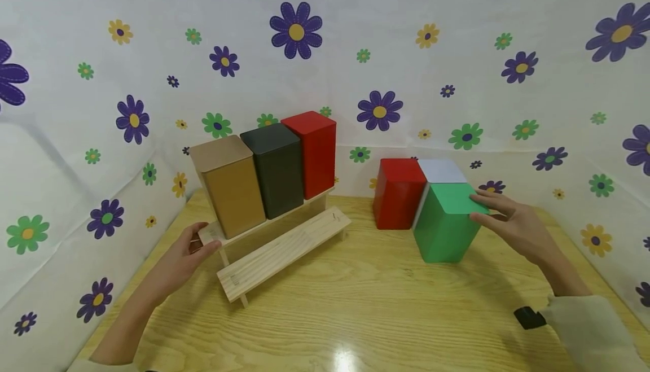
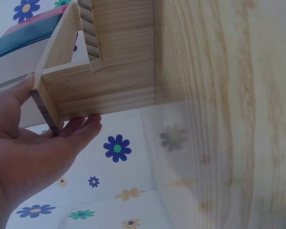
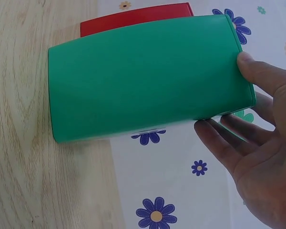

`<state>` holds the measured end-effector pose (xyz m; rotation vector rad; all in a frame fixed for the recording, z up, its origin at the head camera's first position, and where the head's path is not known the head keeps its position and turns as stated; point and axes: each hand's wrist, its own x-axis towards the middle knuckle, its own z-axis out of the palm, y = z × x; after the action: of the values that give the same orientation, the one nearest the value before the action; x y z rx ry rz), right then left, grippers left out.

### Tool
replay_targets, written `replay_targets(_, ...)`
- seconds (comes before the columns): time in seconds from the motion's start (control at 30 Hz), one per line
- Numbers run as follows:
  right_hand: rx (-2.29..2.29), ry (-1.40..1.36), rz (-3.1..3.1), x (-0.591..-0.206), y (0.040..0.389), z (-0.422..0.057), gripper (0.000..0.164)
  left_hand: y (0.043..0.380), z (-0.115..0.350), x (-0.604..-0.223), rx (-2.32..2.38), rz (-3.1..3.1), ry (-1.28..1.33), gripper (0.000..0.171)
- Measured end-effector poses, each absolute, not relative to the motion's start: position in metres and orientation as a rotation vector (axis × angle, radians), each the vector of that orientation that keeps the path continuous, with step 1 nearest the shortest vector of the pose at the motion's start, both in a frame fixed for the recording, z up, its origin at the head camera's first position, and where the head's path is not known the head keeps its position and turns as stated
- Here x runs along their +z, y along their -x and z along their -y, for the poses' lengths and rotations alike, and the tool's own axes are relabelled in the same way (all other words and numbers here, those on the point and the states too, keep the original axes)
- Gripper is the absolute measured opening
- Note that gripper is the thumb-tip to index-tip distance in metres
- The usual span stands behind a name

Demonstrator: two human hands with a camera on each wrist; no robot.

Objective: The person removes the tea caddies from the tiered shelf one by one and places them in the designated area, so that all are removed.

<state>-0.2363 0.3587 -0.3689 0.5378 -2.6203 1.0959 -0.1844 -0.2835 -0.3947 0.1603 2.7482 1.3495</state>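
The wooden rack stands on the tabletop, its two shelves slanting away from the person. At the rack's near end, the left hand grips the upper shelf, thumb on one side of the board and fingers on the other, parted only by the wood. On the rack's upper shelf, a tan box, a black box and a tall red box stand upright in a row.

To the right of the rack, well apart from it, stands a green box; behind it is a white box, and on its rack side a second red box. The right hand is spread wide and pinches the green box near its top, on the side farther from the rack (the right wrist view shows the thumb at the top edge, the fingertips touching another side).
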Motion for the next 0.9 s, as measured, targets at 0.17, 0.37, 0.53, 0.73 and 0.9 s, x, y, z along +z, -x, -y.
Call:
replay_targets(0.17, 1.116, -0.551, 2.627, -0.3691, 0.2367, -0.3605, 0.048, 0.1844, 0.2835, -0.3944, 1.358, -2.73, -0.135, 0.082)
replay_targets(0.37, 1.097, -0.514, 2.665, -0.3679, 0.2353, -0.3611, 0.049, 0.1849, 0.284, -0.3952, 1.344, -2.732, -0.13, 0.083)
replay_targets(0.53, 1.081, -0.495, 2.689, -0.3661, 0.2346, -0.3596, 0.05, 0.1847, 0.2849, -0.3959, 1.342, -2.732, -0.127, 0.084)
replay_targets(0.73, 1.1, -0.48, 2.705, -0.366, 0.234, -0.3587, 0.051, 0.1846, 0.2857, -0.397, 1.345, -2.73, -0.129, 0.084)
replay_targets(0.9, 1.106, -0.48, 2.695, -0.3668, 0.2334, -0.3595, 0.052, 0.185, 0.285, -0.3959, 1.361, -2.727, -0.143, 0.083)
